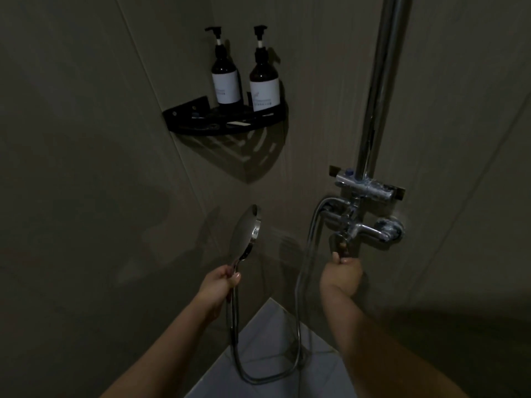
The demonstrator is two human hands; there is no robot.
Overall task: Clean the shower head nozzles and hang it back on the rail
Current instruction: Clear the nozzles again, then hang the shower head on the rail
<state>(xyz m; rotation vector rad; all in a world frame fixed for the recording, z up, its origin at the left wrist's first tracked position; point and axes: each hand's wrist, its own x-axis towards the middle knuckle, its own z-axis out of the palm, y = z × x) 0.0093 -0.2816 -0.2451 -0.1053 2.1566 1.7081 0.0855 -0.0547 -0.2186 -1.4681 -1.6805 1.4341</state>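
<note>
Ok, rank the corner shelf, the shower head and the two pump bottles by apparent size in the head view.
1. Corner shelf
2. Shower head, nearer the camera, so unsure
3. Left pump bottle and right pump bottle: alike

Glossy chrome shower head [247, 236] & rail [379, 81], matt shelf [224, 122]

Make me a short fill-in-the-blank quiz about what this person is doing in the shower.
1. The left hand holds the shower head by its ____.
2. The right hand grips the lever under the ____.
3. On the black corner shelf stand ____ pump bottles.

Missing words: handle; tap; two
</note>
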